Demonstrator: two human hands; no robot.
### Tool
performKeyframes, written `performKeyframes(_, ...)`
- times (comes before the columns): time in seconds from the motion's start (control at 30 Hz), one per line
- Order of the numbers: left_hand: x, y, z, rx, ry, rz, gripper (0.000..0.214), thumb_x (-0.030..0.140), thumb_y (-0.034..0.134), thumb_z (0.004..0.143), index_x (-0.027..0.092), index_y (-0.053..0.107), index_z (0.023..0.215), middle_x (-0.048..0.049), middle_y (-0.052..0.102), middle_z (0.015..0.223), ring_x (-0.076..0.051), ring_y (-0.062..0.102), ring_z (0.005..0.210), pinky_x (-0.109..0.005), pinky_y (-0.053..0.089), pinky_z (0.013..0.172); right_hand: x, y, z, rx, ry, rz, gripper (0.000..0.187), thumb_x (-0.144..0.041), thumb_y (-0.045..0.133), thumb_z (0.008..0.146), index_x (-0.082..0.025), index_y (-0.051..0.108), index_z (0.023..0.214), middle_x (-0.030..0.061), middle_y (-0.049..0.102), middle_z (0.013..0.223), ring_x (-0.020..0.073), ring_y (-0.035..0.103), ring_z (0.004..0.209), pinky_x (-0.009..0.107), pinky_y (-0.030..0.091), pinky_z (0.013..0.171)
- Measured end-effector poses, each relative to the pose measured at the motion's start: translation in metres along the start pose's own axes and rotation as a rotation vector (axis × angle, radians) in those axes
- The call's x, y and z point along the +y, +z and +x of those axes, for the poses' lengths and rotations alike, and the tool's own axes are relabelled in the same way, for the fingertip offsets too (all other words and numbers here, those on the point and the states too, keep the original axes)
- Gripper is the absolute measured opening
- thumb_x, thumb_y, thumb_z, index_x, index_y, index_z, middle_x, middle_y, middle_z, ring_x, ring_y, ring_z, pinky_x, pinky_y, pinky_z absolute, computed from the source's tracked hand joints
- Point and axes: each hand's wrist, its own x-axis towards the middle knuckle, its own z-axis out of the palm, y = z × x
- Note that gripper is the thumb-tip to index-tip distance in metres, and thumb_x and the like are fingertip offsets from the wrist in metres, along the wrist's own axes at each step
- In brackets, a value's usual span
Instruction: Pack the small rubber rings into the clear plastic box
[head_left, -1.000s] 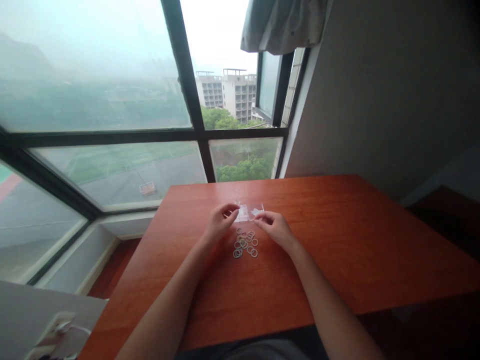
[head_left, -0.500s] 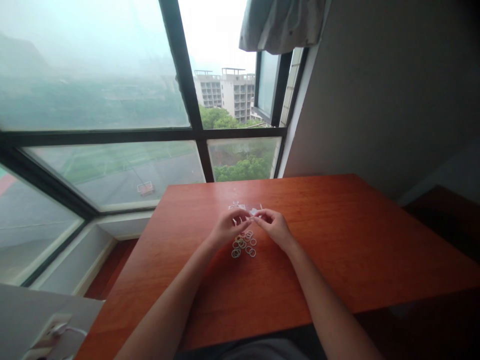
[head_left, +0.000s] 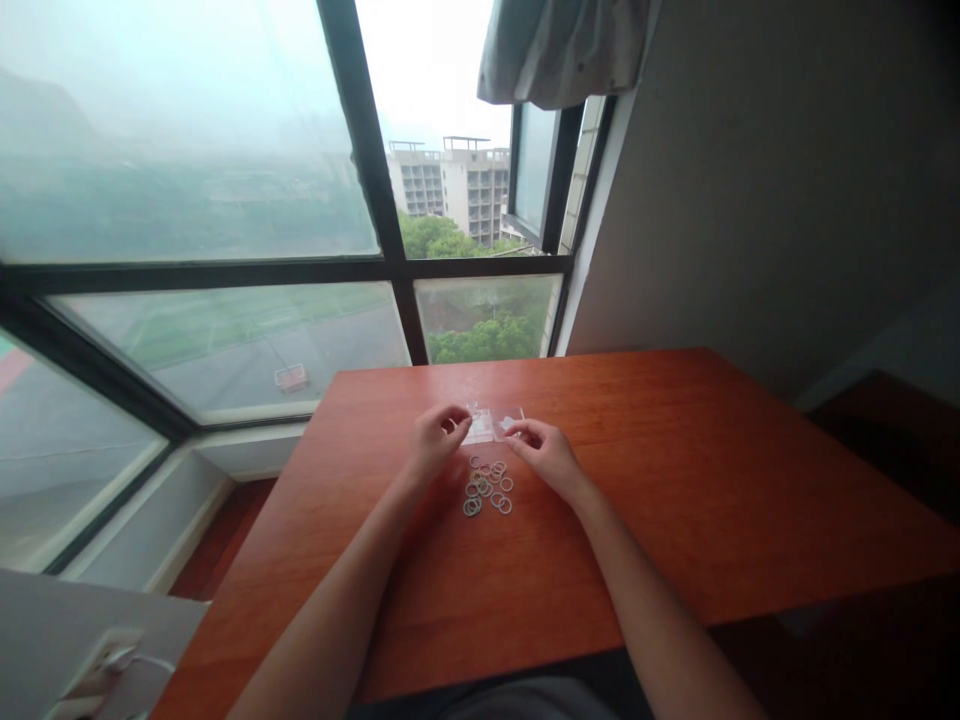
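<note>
My left hand [head_left: 438, 438] is just above the table, its thumb and fingertips pinched together at the left side of a clear plastic packet with white on it [head_left: 478, 427]. What that pinch holds is too small to make out. To the right, my right hand [head_left: 549, 452] has thumb and fingers closed on a small clear, whitish plastic piece [head_left: 510, 424]. A thin white strip [head_left: 523, 412] sticks up beside it. Nearer to me, several pale rings [head_left: 485, 488] lie in a loose, partly overlapping cluster between my forearms.
The reddish-brown wooden table [head_left: 660, 480] reaches to the window frame [head_left: 480, 268] at the back. A grey wall [head_left: 750, 200] rises on the right. A wall socket with a white plug [head_left: 116, 660] is at the lower left.
My left hand has moved left, away from my right hand, uncovering more of the plastic packet and one ring of the cluster. My right hand is almost where it was.
</note>
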Motion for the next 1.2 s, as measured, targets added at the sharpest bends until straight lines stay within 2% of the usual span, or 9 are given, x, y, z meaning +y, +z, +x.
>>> performKeyframes(0.13, -0.019, -0.007, 0.007, 0.07, -0.06, 0.109, 0.017, 0.033, 0.059, 0.077, 0.017, 0.067, 0.079, -0.0031, 0.067, 0.074, -0.013, 0.055, 0.061, -0.024, 0.044, 0.058, 0.001, 0.002, 0.0, -0.043, -0.017, -0.033, 0.021, -0.035, 0.062, 0.075, -0.017, 0.068, 0.084, -0.0042, 0.05, 0.058, 0.0092, 0.042, 0.053, 0.021, 0.031, 0.05)
performKeyframes(0.37, -0.037, -0.001, 0.01, 0.054, -0.112, 0.178, 0.018, 0.033, 0.058, 0.077, 0.018, 0.068, 0.078, -0.0031, 0.067, 0.071, -0.013, 0.056, 0.058, -0.023, 0.043, 0.054, -0.004, 0.001, -0.002, -0.13, -0.031, -0.096, 0.019, -0.033, 0.061, 0.077, -0.017, 0.068, 0.084, -0.0018, 0.056, 0.063, 0.0107, 0.049, 0.057, 0.021, 0.036, 0.055)
performKeyframes(0.6, -0.037, -0.004, 0.007, 0.054, -0.136, 0.128, 0.021, 0.034, 0.057, 0.077, 0.017, 0.068, 0.082, -0.0037, 0.069, 0.075, -0.013, 0.058, 0.059, -0.023, 0.044, 0.055, -0.006, -0.004, -0.004, -0.193, -0.047, -0.177, 0.018, -0.032, 0.063, 0.076, -0.017, 0.07, 0.081, -0.0015, 0.058, 0.061, 0.0098, 0.048, 0.057, 0.02, 0.035, 0.054)
performKeyframes(0.77, -0.033, -0.006, 0.003, 0.049, -0.159, 0.097, 0.02, 0.032, 0.058, 0.075, 0.017, 0.068, 0.084, -0.0038, 0.069, 0.077, -0.014, 0.059, 0.061, -0.024, 0.045, 0.056, -0.01, -0.01, -0.011, -0.454, -0.031, -0.18, 0.022, -0.033, 0.068, 0.072, -0.018, 0.074, 0.087, -0.0034, 0.055, 0.059, 0.0082, 0.043, 0.053, 0.019, 0.031, 0.049)
performKeyframes(0.9, -0.032, -0.007, 0.001, 0.046, -0.166, 0.085, 0.021, 0.031, 0.058, 0.075, 0.016, 0.068, 0.086, -0.0042, 0.069, 0.08, -0.014, 0.059, 0.062, -0.024, 0.046, 0.057, -0.014, -0.014, -0.015, -0.601, -0.039, -0.215, 0.027, -0.034, 0.074, 0.066, -0.019, 0.075, 0.089, -0.0033, 0.058, 0.063, 0.0087, 0.047, 0.055, 0.018, 0.033, 0.05)
performKeyframes(1.03, -0.031, -0.007, 0.001, 0.042, -0.167, 0.084, 0.021, 0.03, 0.058, 0.075, 0.016, 0.068, 0.086, -0.0041, 0.07, 0.08, -0.014, 0.059, 0.061, -0.024, 0.045, 0.057, -0.016, -0.014, -0.015, -0.622, -0.092, -0.264, 0.02, -0.029, 0.073, 0.066, -0.021, 0.075, 0.083, -0.0022, 0.064, 0.066, 0.0106, 0.053, 0.059, 0.019, 0.036, 0.052)
performKeyframes(1.2, -0.031, -0.007, 0.001, 0.043, -0.16, 0.074, 0.02, 0.03, 0.057, 0.075, 0.017, 0.068, 0.086, -0.0038, 0.069, 0.079, -0.014, 0.058, 0.061, -0.024, 0.045, 0.057, -0.012, -0.012, -0.015, -0.588, -0.135, -0.306, 0.008, -0.024, 0.071, 0.066, -0.021, 0.074, 0.072, -0.0024, 0.064, 0.063, 0.0103, 0.053, 0.056, 0.019, 0.034, 0.05)
